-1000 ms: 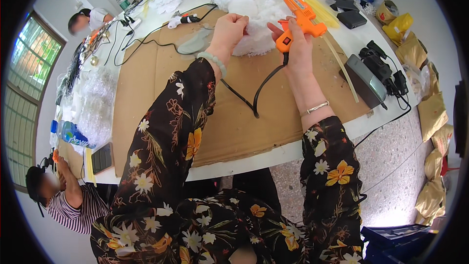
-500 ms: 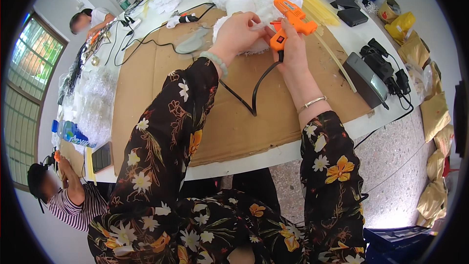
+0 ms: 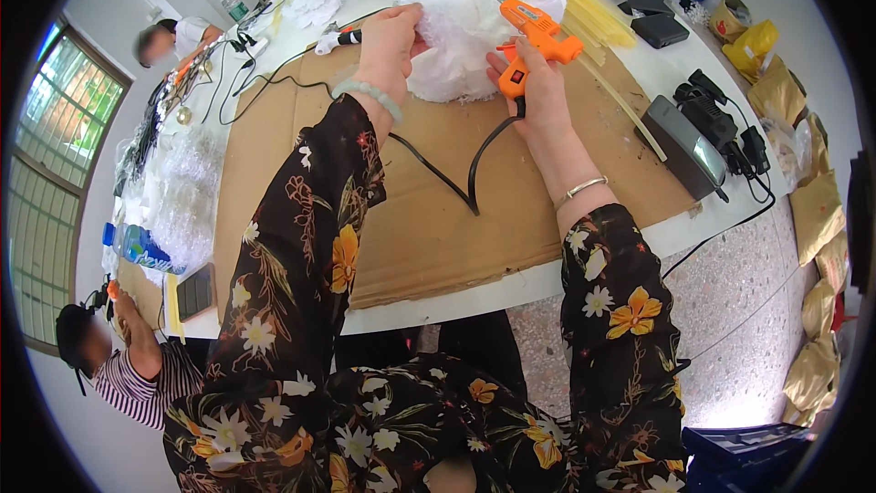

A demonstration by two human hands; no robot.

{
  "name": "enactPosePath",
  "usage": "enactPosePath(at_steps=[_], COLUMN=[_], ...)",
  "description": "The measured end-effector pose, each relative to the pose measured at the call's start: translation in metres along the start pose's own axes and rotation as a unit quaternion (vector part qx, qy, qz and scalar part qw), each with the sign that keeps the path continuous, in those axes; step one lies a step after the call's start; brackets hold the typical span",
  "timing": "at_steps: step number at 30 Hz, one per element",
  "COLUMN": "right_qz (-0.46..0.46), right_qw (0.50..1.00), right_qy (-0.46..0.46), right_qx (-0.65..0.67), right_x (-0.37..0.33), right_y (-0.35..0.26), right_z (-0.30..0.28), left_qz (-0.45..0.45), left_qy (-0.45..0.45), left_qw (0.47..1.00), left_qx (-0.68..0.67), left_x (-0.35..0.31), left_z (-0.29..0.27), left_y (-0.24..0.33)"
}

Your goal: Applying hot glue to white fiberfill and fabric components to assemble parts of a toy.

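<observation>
A large white fluffy piece (image 3: 474,14) stands at the far middle of a brown cardboard sheet (image 3: 438,237). My left hand (image 3: 388,46) is closed at its left edge, fingers bent against the white material; the fingertips are partly hidden. An orange glue gun (image 3: 540,29) is gripped in my right hand (image 3: 537,91), its nozzle pointing up and left in front of the fluffy piece. From its handle a black cord (image 3: 474,173) loops over the cardboard. Left of my left hand lies a second glue gun (image 3: 338,38), white and black.
Yellow glue sticks (image 3: 598,14) lie at the back right, with black boxes (image 3: 659,30) beyond. A dark grey box (image 3: 680,146) and black adapters (image 3: 716,119) sit at the right edge. White shiny material (image 3: 187,178) and a bottle (image 3: 137,246) are at left, near two people.
My left hand has moved left, away from the glue gun, to the fluffy piece's left side. More of the fluffy piece shows. The glue gun has shifted slightly left.
</observation>
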State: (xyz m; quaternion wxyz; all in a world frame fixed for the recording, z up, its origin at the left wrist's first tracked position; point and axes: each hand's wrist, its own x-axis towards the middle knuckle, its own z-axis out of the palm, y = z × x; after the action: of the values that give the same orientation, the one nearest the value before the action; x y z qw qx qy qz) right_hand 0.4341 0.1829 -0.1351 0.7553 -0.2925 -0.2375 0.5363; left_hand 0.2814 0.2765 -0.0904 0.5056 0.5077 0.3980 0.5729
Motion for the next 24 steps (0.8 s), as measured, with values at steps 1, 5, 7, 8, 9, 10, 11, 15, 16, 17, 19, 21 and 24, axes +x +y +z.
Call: enactPosePath(at_steps=[1,5,7,8,9,10,11,15,16,17,19,21,24], right_qz=[-0.001,0.0,-0.013,-0.013,-0.053,-0.09,-0.089,-0.058,-0.02,-0.02,0.015,0.009,-0.001], right_qw=[1.0,1.0,1.0,1.0,0.998,0.994,0.994,0.995,0.997,0.997,0.997,0.998,0.997], right_qy=[-0.006,-0.01,-0.017,-0.016,-0.033,-0.051,-0.052,-0.075,-0.076,-0.076,-0.072,-0.061,-0.066], right_qx=[-0.005,-0.011,-0.01,-0.01,-0.018,-0.026,-0.025,0.006,0.017,0.018,-0.014,-0.023,-0.04], right_x=[0.0,-0.002,-0.002,-0.002,-0.001,-0.001,-0.001,-0.002,-0.002,-0.002,-0.001,-0.004,-0.007], right_y=[0.0,-0.002,-0.003,-0.004,-0.004,-0.002,0.0,0.0,0.001,0.001,-0.001,-0.005,-0.006], right_z=[0.0,0.001,0.0,0.0,0.0,0.002,0.004,0.005,0.004,0.002,0.0,-0.002,0.002], left_qz=[-0.007,-0.007,-0.013,-0.021,-0.021,-0.024,-0.027,-0.02,-0.024,-0.027,-0.019,-0.013,0.025], left_qy=[0.015,0.027,0.018,0.008,0.007,-0.014,-0.035,-0.058,-0.062,-0.065,-0.037,-0.01,0.041], left_qw=[0.998,0.995,0.996,0.996,0.996,0.999,0.999,0.997,0.996,0.995,0.999,1.0,0.996], left_qx=[-0.054,-0.099,-0.091,-0.082,-0.082,-0.045,-0.007,0.054,0.062,0.069,0.027,-0.016,-0.073], left_x=[0.001,0.002,-0.005,-0.008,-0.01,-0.011,-0.012,-0.023,-0.025,-0.027,-0.024,-0.019,-0.007], left_z=[-0.001,-0.007,-0.007,-0.005,-0.003,-0.004,-0.006,-0.001,0.0,0.0,-0.001,-0.003,-0.029], left_y=[0.002,0.006,0.002,0.002,0.002,0.001,0.0,-0.002,0.0,0.002,0.008,0.013,0.026])
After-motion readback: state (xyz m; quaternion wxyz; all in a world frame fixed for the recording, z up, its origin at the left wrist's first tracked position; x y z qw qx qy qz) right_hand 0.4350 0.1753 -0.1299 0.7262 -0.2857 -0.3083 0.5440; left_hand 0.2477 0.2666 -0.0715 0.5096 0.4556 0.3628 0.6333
